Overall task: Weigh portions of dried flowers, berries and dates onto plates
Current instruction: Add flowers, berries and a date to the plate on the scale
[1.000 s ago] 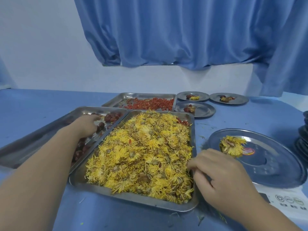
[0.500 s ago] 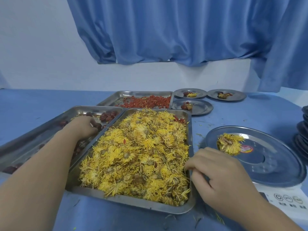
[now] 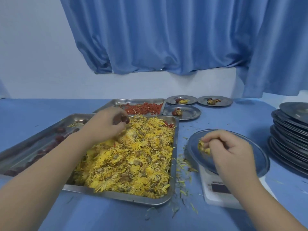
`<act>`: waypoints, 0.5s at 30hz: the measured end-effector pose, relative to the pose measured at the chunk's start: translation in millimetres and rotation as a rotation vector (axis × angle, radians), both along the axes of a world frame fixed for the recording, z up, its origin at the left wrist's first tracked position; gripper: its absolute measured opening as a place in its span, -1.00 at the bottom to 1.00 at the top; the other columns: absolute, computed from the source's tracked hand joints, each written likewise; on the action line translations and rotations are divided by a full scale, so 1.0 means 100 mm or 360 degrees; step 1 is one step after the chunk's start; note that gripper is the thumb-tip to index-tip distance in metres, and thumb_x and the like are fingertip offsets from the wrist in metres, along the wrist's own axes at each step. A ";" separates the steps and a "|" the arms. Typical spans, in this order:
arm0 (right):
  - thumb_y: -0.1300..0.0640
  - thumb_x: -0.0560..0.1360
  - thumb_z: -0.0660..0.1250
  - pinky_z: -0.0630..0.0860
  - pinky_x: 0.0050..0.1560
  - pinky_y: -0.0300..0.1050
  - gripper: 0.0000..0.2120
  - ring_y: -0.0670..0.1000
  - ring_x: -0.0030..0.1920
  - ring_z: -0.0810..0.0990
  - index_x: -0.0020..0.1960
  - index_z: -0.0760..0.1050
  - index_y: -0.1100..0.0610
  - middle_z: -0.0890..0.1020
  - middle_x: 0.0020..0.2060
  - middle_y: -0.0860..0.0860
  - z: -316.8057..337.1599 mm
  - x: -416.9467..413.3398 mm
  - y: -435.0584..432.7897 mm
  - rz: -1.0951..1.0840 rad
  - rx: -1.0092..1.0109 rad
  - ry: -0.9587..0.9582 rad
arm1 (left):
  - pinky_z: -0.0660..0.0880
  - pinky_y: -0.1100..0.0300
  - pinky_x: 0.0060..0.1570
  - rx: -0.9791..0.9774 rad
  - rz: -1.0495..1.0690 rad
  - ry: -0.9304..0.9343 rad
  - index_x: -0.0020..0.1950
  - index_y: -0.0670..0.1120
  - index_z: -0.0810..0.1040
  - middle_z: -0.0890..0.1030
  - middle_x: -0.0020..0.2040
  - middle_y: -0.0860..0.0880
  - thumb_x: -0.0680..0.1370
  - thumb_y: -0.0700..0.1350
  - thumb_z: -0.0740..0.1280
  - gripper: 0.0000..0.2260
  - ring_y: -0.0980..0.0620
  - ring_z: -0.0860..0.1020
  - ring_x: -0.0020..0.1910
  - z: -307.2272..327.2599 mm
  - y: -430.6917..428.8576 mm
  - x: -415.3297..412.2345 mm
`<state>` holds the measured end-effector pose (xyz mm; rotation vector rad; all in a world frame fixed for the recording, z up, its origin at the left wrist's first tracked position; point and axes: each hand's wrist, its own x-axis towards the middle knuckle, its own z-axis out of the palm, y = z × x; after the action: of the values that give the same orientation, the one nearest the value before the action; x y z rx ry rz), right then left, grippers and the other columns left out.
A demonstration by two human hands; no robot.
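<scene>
Logged the step in hand as building a portion on the scale plate. Found right hand (image 3: 230, 150) low over the plate (image 3: 256, 164), curled tight and pinching a clump of dried flowers (image 3: 203, 145) above the plate's left half. Could not tell whether the clump touched the metal. Placed the plate on the white scale (image 3: 216, 179), just right of the flower tray (image 3: 175, 157). Could not read the display (image 3: 220, 188), partly hidden by the wrist.

Found left hand (image 3: 105, 127) above the far left corner of the flower tray, curled round two or so dark red dates (image 3: 122, 120), clear of the date tray (image 3: 33, 147) further left. Spotted berries (image 3: 143, 108) in a third tray (image 3: 126, 101) behind, touched by neither hand.

Counted three filled plates (image 3: 191, 114) at the back of the desk (image 3: 233, 120), each with flowers and dark fruit. Took these as finished portions. Marked a stack of spare plates (image 3: 290, 140) at far right.

Judged the next move thus: release the flowers onto the plate, pull the right hand clear for a clean reading, then carry the dates across the flower tray and set them beside the flowers. Expected need of a gentle drop, given loose petals (image 3: 181, 162) scattered on the desk between tray and scale. Reckoned berries not yet added.
</scene>
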<state>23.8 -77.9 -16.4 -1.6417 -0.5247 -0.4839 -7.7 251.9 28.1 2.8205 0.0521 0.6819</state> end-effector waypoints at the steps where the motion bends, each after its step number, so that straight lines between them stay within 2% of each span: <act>1: 0.33 0.44 0.20 0.39 -0.46 -0.16 -0.65 -0.03 -0.49 0.45 -0.31 0.59 -0.05 0.63 -0.39 -0.09 0.02 0.04 -0.04 -0.0014 0.0102 0.0102 | 0.35 0.44 -0.18 0.0017 -0.0076 0.0020 0.13 0.15 0.51 0.52 -0.03 0.26 0.53 -0.06 0.35 -0.80 0.35 0.48 -0.06 0.02 -0.18 0.01; 5: 0.33 0.41 0.17 0.38 -0.46 -0.14 -0.67 -0.06 -0.50 0.39 -0.34 0.59 0.02 0.60 -0.46 -0.04 0.14 0.11 -0.20 -0.0077 0.0412 0.0314 | 0.31 0.47 -0.06 0.0139 -0.0406 0.0066 0.20 0.12 0.52 0.49 0.02 0.24 0.52 -0.03 0.34 -0.75 0.32 0.45 -0.01 0.04 -0.89 0.09; 10: 0.36 0.40 0.15 0.30 -0.58 -0.29 -0.63 -0.10 -0.57 0.36 -0.42 0.56 0.05 0.57 -0.50 -0.02 0.20 0.17 -0.29 -0.0100 0.0668 0.0486 | 0.45 0.20 0.09 0.0290 -0.0701 0.0140 0.22 0.10 0.52 0.51 0.05 0.19 0.53 0.00 0.31 -0.74 0.19 0.47 0.05 -0.09 -1.61 0.21; 15: 0.36 0.40 0.15 0.28 -0.57 -0.27 -0.64 -0.08 -0.56 0.34 -0.42 0.55 0.05 0.56 -0.50 -0.02 0.20 0.17 -0.27 -0.0048 0.0666 0.0544 | 0.47 0.05 0.11 0.0421 -0.0781 0.0257 0.27 0.10 0.48 0.54 0.13 0.09 0.55 0.03 0.28 -0.71 0.07 0.51 0.10 -0.21 -1.92 0.36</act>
<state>40.3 -105.1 3.6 -1.2919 -0.1301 -0.2999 28.1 59.4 7.0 2.9444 -0.7252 0.3677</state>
